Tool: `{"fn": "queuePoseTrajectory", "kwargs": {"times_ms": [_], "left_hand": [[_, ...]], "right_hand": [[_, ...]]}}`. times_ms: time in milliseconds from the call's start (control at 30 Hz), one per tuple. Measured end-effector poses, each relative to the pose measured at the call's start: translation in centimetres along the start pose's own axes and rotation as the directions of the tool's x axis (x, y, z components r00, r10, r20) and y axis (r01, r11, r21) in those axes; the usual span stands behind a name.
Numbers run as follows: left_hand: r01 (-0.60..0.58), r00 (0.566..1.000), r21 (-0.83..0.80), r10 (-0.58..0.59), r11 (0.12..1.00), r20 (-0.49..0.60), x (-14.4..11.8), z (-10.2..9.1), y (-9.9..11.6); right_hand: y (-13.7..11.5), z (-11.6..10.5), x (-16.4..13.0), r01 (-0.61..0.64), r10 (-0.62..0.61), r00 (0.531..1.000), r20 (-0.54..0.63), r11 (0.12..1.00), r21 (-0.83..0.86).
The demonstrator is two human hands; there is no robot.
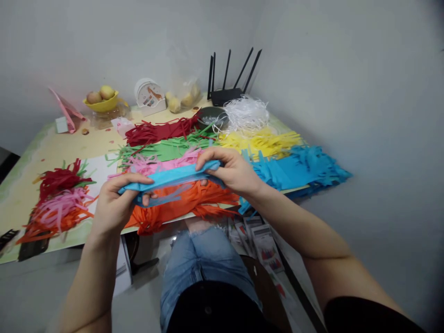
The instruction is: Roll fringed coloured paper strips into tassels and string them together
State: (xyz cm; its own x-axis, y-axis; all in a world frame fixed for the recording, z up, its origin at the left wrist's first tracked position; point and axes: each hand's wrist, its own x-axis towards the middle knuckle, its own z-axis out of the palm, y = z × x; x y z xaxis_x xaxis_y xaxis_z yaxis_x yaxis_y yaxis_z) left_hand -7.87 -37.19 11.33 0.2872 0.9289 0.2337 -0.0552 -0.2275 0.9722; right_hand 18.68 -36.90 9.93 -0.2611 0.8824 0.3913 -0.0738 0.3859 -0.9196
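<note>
Paper, a folded blue strip [169, 178], spans between our hands, long axis left to right, above the bench [21, 185] edge. Left hand [113, 203] pinches one end, right hand [232, 171] grips the other, over the orange strips [194, 201].

Soft, even indoor light, no harsh shadows or glare; wide-angle bending and darkening at edges, slight overall softness.

Grey walls [347, 69] meet at corner behind yellowish table [62, 148]; grey floor [34, 296] below, soft light.
</note>
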Motion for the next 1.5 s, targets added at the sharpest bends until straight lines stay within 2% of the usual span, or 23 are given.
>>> {"fn": "queuePoseTrajectory", "kwargs": {"times_ms": [133, 233, 333, 433, 533, 633, 700, 767, 833, 900, 967, 1033, 1267, 1367, 1500], "left_hand": [[-0.033, 0.999, 0.003, 0.033, 0.999, 0.021, -0.3, 0.1, 0.0], [-0.097, 0.994, 0.048, 0.094, 0.994, 0.048, -0.5, 0.0, 0.0], [-0.098, 0.993, 0.313, 0.111, 0.945, -0.025, -0.7, 0.2, 0.0], [-0.112, 0.977, 0.548, 0.191, 0.829, -0.09, -0.7, 0.6, 0.1], [-0.161, 0.968, 0.67, 0.249, 0.724, -0.037, -0.6, 0.9, 0.1], [-0.176, 0.968, 0.732, 0.251, 0.658, 0.008, -0.5, 1.0, 0.1], [-0.192, 0.967, 0.704, 0.253, 0.683, 0.018, -0.6, 1.0, 0.2], [-0.18, 0.979, 0.595, 0.2, 0.783, 0.032, -0.7, 1.0, 0.2], [-0.099, 0.995, 0.414, 0.089, 0.905, 0.045, -0.9, 1.0, 0.3], [0.011, 0.998, 0.237, -0.024, 0.971, 0.053, -1.1, 0.9, 0.2], [0.079, 0.995, 0.117, -0.085, 0.99, 0.046, -1.1, 0.9, 0.1], [0.103, 0.994, 0.039, -0.104, 0.994, 0.025, -1.1, 0.9, -0.1], [0.05, 0.998, -0.156, -0.057, 0.986, -0.037, -0.7, 1.9, -0.2], [0.054, 0.996, -0.172, -0.065, 0.984, -0.061, -0.7, 2.1, 0.0], [0.053, 0.998, -0.091, -0.055, 0.994, -0.016, -0.8, 1.6, 0.0]], "right_hand": [[0.9, -0.1, -0.1, -0.022, 0.021, 1.0, 0.004, 0.997, 0.07], [1.0, -0.3, -0.3, 0.053, -0.054, 0.997, 0.049, 0.998, 0.026], [0.6, -0.1, -0.5, 0.157, -0.153, 0.987, 0.043, 0.977, -0.144], [-0.1, 0.4, -0.9, 0.231, -0.246, 0.969, 0.014, 0.887, -0.4], [-0.6, 0.9, -1.4, 0.231, -0.275, 0.961, 0.008, 0.79, -0.567], [-0.8, 1.0, -1.6, 0.195, -0.252, 0.968, -0.002, 0.754, -0.627], [-0.9, 0.8, -1.6, 0.183, -0.236, 0.972, -0.004, 0.766, -0.616], [-1.0, 0.6, -1.5, 0.159, -0.194, 0.981, -0.003, 0.815, -0.557], [-1.2, 0.5, -1.5, 0.093, -0.106, 0.994, -0.006, 0.891, -0.445], [-1.2, 0.6, -1.6, -0.013, 0.011, 1.0, -0.007, 0.962, -0.274], [-1.2, 0.7, -1.6, -0.084, 0.085, 0.996, 0.008, 0.991, -0.1], [-1.0, 0.9, -1.6, -0.094, 0.094, 0.995, 0.021, 0.995, 0.025], [-0.2, 1.5, -1.2, -0.093, 0.104, 0.994, -0.026, 0.961, 0.259], [0.1, 1.6, -1.1, -0.074, 0.082, 0.996, -0.021, 0.965, 0.251], [-0.1, 1.2, -1.2, 0.021, -0.023, 0.999, 0.028, 0.996, 0.091]]}}
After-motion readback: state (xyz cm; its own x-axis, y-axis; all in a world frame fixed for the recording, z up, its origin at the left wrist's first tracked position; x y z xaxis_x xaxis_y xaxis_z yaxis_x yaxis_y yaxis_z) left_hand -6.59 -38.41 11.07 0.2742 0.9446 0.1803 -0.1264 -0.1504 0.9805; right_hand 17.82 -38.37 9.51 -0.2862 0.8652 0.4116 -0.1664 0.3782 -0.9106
